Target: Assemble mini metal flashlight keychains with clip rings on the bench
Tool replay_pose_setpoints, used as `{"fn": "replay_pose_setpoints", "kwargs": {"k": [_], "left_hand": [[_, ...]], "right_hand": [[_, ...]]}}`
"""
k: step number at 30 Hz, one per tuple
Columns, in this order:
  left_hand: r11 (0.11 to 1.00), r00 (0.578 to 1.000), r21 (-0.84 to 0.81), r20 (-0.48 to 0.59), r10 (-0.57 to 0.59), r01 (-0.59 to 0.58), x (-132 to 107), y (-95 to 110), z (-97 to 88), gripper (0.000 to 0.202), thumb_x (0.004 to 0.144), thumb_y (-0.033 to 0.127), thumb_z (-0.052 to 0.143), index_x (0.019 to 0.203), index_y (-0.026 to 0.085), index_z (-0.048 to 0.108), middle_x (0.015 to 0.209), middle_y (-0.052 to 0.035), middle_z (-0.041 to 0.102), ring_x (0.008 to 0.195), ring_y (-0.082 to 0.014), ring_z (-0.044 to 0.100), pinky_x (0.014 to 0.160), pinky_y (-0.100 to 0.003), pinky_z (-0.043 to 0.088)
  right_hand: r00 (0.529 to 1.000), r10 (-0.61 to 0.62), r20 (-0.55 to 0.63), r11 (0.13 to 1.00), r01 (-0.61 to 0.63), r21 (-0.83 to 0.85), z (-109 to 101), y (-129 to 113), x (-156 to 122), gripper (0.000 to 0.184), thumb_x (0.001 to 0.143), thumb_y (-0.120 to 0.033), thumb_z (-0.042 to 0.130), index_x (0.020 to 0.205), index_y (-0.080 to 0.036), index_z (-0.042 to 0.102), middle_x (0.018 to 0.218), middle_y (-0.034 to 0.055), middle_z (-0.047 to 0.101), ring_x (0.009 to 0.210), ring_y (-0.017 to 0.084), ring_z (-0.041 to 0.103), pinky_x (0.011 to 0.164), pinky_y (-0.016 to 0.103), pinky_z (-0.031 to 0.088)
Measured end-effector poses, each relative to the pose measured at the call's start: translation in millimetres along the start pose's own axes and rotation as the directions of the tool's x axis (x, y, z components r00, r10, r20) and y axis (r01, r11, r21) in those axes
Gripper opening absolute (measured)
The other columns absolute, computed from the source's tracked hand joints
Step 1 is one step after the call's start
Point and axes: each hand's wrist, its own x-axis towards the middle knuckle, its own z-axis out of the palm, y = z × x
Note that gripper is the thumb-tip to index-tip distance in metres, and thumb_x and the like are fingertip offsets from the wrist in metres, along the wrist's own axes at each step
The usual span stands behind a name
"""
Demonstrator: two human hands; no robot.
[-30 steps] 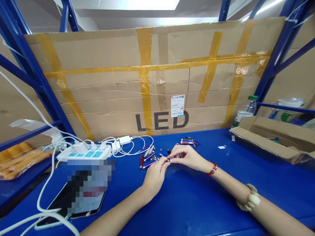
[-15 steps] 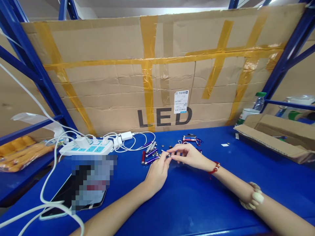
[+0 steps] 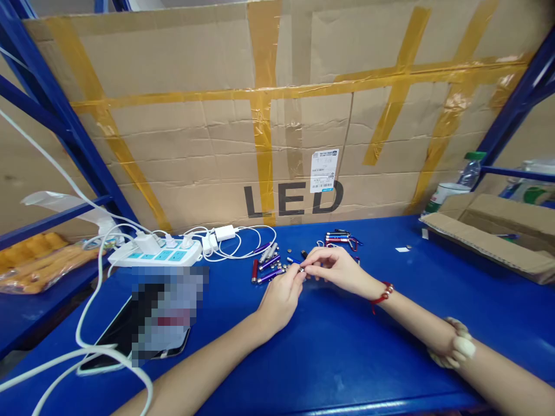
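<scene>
My left hand [image 3: 281, 297] and my right hand [image 3: 336, 269] meet fingertip to fingertip over the blue table [image 3: 338, 346]. Between them they pinch a small metal piece [image 3: 300, 270], too small to name. A cluster of small pen-like flashlights [image 3: 267, 266], red, purple and silver, lies just left of the fingers. Several tiny round metal parts [image 3: 289, 254] are scattered behind them. A second bunch of small flashlights with clips [image 3: 342, 238] lies beyond my right hand. My right wrist wears a red bead bracelet [image 3: 383, 293].
A white power strip [image 3: 156, 254] with chargers and white cables sits at the left. A phone [image 3: 130, 335] lies near the front left. An open cardboard box [image 3: 489, 237] stands at the right, a bottle [image 3: 470, 167] behind it. A taped cardboard sheet marked LED [image 3: 295, 199] backs the table.
Both hands stay pinched together on the small piece. The view has tilted downward, so the hands and table items sit slightly lower and further right in the picture.
</scene>
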Motion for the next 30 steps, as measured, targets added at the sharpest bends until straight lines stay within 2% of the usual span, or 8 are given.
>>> {"fn": "replay_pose_setpoints", "kwargs": {"k": [6,16,20,24,27,30], "left_hand": [[0.999,1.000,0.044,0.013,-0.013,0.013,-0.4,1.4,0.3,0.027,0.091,0.034,0.025,0.072,0.018,0.037,0.062,0.0020,0.045,0.056,-0.0108,0.042,0.057,-0.023,0.030],[0.998,0.999,0.043,-0.004,-0.044,0.044,0.3,1.4,0.9,0.026,0.091,0.035,0.025,0.074,0.019,0.037,0.063,0.0017,0.045,0.058,-0.0114,0.043,0.057,-0.022,0.031],[0.997,0.997,0.038,-0.018,-0.073,0.073,0.5,1.6,1.9,0.024,0.091,0.035,0.027,0.080,0.019,0.041,0.065,0.0011,0.047,0.058,-0.0116,0.044,0.056,-0.022,0.031],[0.997,0.997,0.033,-0.002,-0.071,0.071,0.1,1.5,1.9,0.023,0.091,0.033,0.027,0.091,0.019,0.045,0.066,0.0009,0.049,0.057,-0.0116,0.044,0.054,-0.022,0.032],[0.998,0.999,0.037,-0.004,-0.045,0.045,0.2,2.3,0.7,0.024,0.091,0.031,0.027,0.092,0.018,0.047,0.065,0.0009,0.050,0.057,-0.0116,0.045,0.055,-0.022,0.032],[0.999,0.999,0.043,-0.001,-0.033,0.033,-0.2,4.3,-0.6,0.024,0.092,0.031,0.027,0.089,0.018,0.047,0.066,0.0007,0.050,0.058,-0.0117,0.046,0.056,-0.022,0.033]], "right_hand": [[0.999,0.030,-0.014,0.999,-0.030,-0.016,0.4,-3.5,-0.4,0.021,0.073,-0.032,0.063,0.081,-0.012,0.067,0.063,0.0026,0.060,0.052,0.007,0.052,0.047,0.018,0.041],[1.000,-0.019,-0.005,0.993,0.018,-0.113,-1.4,-7.1,-1.8,0.024,0.075,-0.035,0.061,0.083,-0.014,0.069,0.076,0.0049,0.064,0.060,0.009,0.056,0.053,0.020,0.044],[1.000,0.002,0.005,0.995,-0.001,-0.095,-0.8,-5.8,-0.9,0.026,0.075,-0.036,0.061,0.085,-0.014,0.068,0.075,0.0050,0.064,0.058,0.009,0.054,0.051,0.019,0.044],[0.997,0.044,0.065,0.998,-0.041,-0.050,-1.4,-3.4,-1.1,0.030,0.077,-0.038,0.059,0.094,-0.014,0.067,0.076,0.0046,0.063,0.051,0.007,0.051,0.046,0.018,0.042],[0.993,0.085,0.077,0.996,-0.082,-0.045,-2.3,-1.4,-1.1,0.032,0.077,-0.037,0.059,0.097,-0.013,0.066,0.071,0.0035,0.062,0.047,0.006,0.048,0.045,0.018,0.041],[0.995,0.072,0.063,0.995,-0.067,-0.070,-3.0,-0.2,-0.3,0.029,0.076,-0.034,0.061,0.096,-0.014,0.066,0.071,0.0032,0.061,0.050,0.006,0.048,0.048,0.019,0.041]]}}
